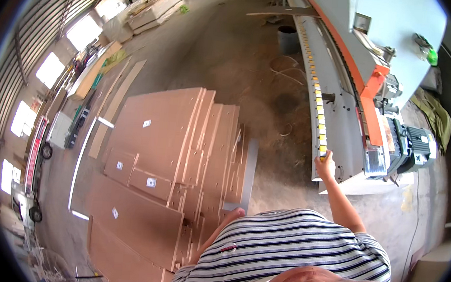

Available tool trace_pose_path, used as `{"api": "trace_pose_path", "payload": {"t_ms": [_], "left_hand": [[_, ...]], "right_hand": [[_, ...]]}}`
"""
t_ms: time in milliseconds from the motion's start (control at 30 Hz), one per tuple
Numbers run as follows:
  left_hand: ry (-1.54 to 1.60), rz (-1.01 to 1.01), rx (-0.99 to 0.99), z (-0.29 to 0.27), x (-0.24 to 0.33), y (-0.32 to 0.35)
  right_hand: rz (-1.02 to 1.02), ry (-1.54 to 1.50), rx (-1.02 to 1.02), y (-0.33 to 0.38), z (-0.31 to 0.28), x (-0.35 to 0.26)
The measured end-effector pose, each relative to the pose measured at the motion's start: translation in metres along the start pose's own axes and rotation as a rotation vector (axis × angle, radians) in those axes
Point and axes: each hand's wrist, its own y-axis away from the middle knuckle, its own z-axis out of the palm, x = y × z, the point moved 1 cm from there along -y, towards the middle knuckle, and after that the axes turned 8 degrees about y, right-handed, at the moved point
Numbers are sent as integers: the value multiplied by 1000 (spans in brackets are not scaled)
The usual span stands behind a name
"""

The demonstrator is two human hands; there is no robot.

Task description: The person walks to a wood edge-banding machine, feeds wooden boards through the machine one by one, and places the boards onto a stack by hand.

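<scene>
My right hand (326, 164) is at the near end of the machine's long feed rail, its fingers curled over the strip of yellow and white rollers (320, 119). The rail (337, 134) runs away from me along the machine's left side. My left hand (238, 213) hangs low by my body, beside a tall stack of brown panels (159, 109); its fingers are mostly hidden, and I see nothing held in it. Small white labels (151, 182) mark several panels. A grey strip or sheet edge (249, 169) shows at the stack's right side.
Orange trim (369, 99) and a dark motor (418, 149) belong to the machine at right. A dark bin (288, 40) and a loose hose (289, 72) are beyond on the concrete floor. Long boards (117, 106) lie left of the stack; a small truck (32, 179) stands farther left.
</scene>
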Motion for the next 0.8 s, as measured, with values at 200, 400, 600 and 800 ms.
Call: {"api": "trace_pose_path", "payload": {"t_ms": [200, 400, 600, 800], "left_hand": [[-58, 3, 12, 23, -4, -30], [-69, -97, 419, 43, -50, -34], [22, -23, 208, 64, -104, -48], [-247, 41, 193, 48, -62, -38]], "right_hand": [[51, -129, -32, -6, -9, 26], [20, -21, -6, -15, 0, 33], [-38, -62, -5, -16, 7, 32], [-36, -59, 44, -15, -4, 41]]}}
